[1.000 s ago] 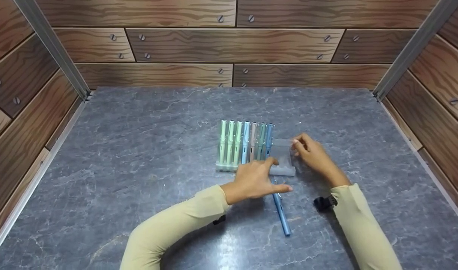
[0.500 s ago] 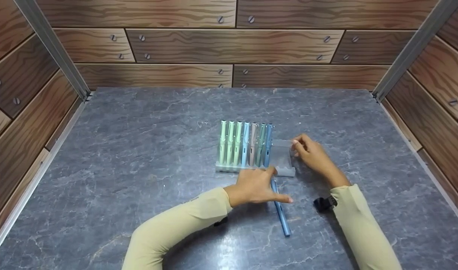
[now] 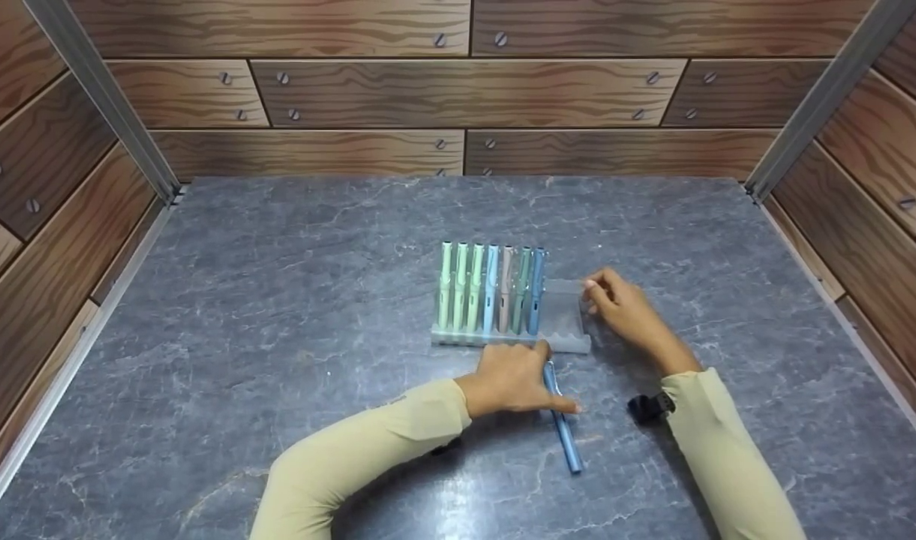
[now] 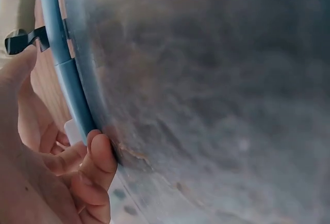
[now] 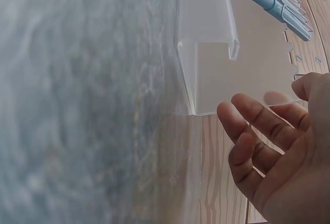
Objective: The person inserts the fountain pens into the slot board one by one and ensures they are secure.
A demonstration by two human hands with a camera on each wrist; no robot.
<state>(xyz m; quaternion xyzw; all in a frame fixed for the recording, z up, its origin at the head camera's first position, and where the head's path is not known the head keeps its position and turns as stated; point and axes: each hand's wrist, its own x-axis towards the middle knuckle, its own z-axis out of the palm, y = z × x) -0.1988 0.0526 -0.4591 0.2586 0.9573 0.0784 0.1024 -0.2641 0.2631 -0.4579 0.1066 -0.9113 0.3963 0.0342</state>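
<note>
A blue pen [image 3: 567, 444] lies on the table in front of a clear pen stand [image 3: 565, 344]. Over its upper part is my left hand [image 3: 512, 379], thumb stretched across the pen and index finger by its far end. In the left wrist view, the fingertips [image 4: 101, 152] meet the end of the pen [image 4: 69, 74], while the thumb stays apart from them. My right hand [image 3: 620, 307] pinches the stand's right edge between thumb and index finger. The right wrist view has that index fingertip behind the clear panel [image 5: 247, 79] and the other fingers loosely bent.
Several pens stand side by side in the stand: light green pens [image 3: 460, 292] at left, then a light blue pen [image 3: 491, 292], a brownish pen [image 3: 506, 292], a dark green pen [image 3: 521, 292] and a blue pen [image 3: 536, 292]. Wood-patterned walls [image 3: 465, 94] enclose the grey marbled table [image 3: 277, 262].
My left hand has drawn back from the stand's front ledge, toward the near side, over the loose pen. The right hand, the stand and the loose pen have stayed in place.
</note>
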